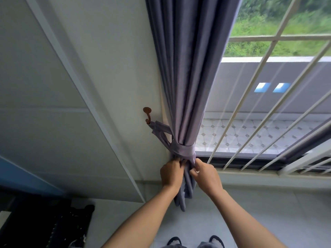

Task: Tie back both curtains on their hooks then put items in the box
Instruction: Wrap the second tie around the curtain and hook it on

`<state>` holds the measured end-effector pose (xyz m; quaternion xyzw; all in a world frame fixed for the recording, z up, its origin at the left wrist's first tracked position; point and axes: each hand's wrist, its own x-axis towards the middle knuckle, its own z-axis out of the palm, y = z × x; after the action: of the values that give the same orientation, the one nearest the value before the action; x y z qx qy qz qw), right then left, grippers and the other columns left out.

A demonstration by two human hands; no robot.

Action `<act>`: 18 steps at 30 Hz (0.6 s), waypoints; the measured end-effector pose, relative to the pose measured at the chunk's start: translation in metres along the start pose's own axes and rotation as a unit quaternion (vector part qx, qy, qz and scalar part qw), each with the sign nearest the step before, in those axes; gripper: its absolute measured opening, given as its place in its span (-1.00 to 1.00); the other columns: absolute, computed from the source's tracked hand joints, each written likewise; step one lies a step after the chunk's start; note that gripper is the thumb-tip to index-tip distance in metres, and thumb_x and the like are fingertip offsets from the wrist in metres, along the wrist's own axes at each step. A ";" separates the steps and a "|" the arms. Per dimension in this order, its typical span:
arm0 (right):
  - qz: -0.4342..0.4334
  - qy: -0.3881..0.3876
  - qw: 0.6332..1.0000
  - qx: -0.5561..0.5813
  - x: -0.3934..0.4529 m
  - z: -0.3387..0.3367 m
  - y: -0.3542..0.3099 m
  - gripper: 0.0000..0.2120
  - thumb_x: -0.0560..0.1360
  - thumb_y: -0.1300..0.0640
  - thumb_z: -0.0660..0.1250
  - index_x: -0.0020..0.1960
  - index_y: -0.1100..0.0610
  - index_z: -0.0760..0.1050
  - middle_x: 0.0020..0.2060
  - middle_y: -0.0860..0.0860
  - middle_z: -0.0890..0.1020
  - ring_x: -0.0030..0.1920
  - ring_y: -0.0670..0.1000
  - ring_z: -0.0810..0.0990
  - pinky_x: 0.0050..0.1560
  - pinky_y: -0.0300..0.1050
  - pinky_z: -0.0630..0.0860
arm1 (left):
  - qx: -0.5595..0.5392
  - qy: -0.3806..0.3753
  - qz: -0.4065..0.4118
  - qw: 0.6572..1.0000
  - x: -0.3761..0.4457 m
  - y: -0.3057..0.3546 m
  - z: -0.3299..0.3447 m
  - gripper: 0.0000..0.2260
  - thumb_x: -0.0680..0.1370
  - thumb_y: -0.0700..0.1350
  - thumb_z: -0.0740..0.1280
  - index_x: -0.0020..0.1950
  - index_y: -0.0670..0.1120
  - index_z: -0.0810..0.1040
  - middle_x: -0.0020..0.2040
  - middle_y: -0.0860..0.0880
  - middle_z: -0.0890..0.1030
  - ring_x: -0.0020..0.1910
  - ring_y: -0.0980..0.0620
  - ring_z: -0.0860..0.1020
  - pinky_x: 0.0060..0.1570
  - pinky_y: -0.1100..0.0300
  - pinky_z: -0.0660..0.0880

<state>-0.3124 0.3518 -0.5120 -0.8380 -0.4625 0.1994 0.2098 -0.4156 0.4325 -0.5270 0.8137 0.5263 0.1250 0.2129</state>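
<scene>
A grey-purple curtain (189, 72) hangs gathered at the window's left side. A matching tieback band (182, 149) wraps around it, and its loop runs left to a brown wall hook (148, 115). Just under the band, my left hand (171, 173) grips the curtain folds from the left. My right hand (206, 175) pinches the fabric from the right. The curtain's lower end (182, 197) hangs down between my wrists. No box or second curtain is in view.
White window bars (265, 111) and a sill (268, 174) lie to the right. A white wall with a slanted trim strip (86, 97) fills the left. A dark object (53, 226) sits on the floor at lower left. My feet in sandals (195, 241) stand on pale tiles.
</scene>
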 end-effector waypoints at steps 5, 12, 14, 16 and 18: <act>-0.007 -0.022 0.999 -0.035 0.008 -0.003 0.008 -0.78 0.45 0.13 0.22 -0.20 0.03 0.15 -0.39 0.03 0.45 -0.31 0.19 0.35 -0.43 -0.02 0.18 | 0.017 0.058 0.254 0.965 -0.001 -0.017 -0.002 -0.78 0.46 0.03 0.21 -0.23 -0.01 0.60 -0.42 -0.02 0.59 -0.54 -0.06 0.52 -0.61 0.24 0.34; 0.019 -0.002 1.000 0.024 0.014 0.010 0.004 -0.62 0.44 -0.04 0.27 0.18 0.02 0.24 -0.01 0.04 0.66 -0.05 0.21 0.62 -0.24 -0.02 0.46 | 0.050 0.032 0.383 0.922 0.014 -0.037 -0.001 -0.84 0.47 -0.09 0.30 -0.28 -0.09 0.58 -0.32 -0.04 0.57 -0.38 -0.06 0.52 -0.42 0.18 0.39; 0.016 0.004 1.000 0.010 0.016 0.013 0.001 -0.45 0.49 -0.04 0.26 0.41 0.03 0.15 0.05 0.01 0.66 -0.01 0.20 0.62 -0.21 -0.02 0.47 | 0.022 0.006 0.337 0.941 0.010 -0.045 -0.004 -0.85 0.45 -0.04 0.35 -0.27 -0.07 0.53 -0.28 -0.03 0.55 -0.31 -0.06 0.52 -0.34 0.13 0.46; 0.008 0.001 0.999 -0.038 0.023 0.013 -0.002 -0.52 0.55 0.05 0.17 0.44 0.03 0.16 0.00 0.07 0.67 -0.05 0.25 0.59 -0.22 0.00 0.45 | -0.019 0.020 0.233 0.972 0.005 -0.049 -0.007 -0.81 0.45 0.04 0.35 -0.21 -0.06 0.46 -0.23 -0.02 0.53 -0.25 -0.07 0.53 -0.28 0.09 0.49; -0.014 -0.007 0.998 -0.069 0.026 0.009 -0.007 -0.63 0.57 0.12 0.10 0.37 0.04 0.26 -0.06 0.14 0.64 -0.11 0.27 0.54 -0.28 -0.01 0.37 | -0.052 0.006 0.118 0.992 0.008 -0.047 -0.015 -0.73 0.46 0.13 0.33 -0.04 -0.06 0.46 -0.08 -0.03 0.52 -0.12 -0.04 0.54 -0.21 0.11 0.48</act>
<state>-0.3086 0.3789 -0.5192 -0.8426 -0.4882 0.1698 0.1515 -0.4561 0.4601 -0.5365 0.8570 0.4207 0.1818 0.2354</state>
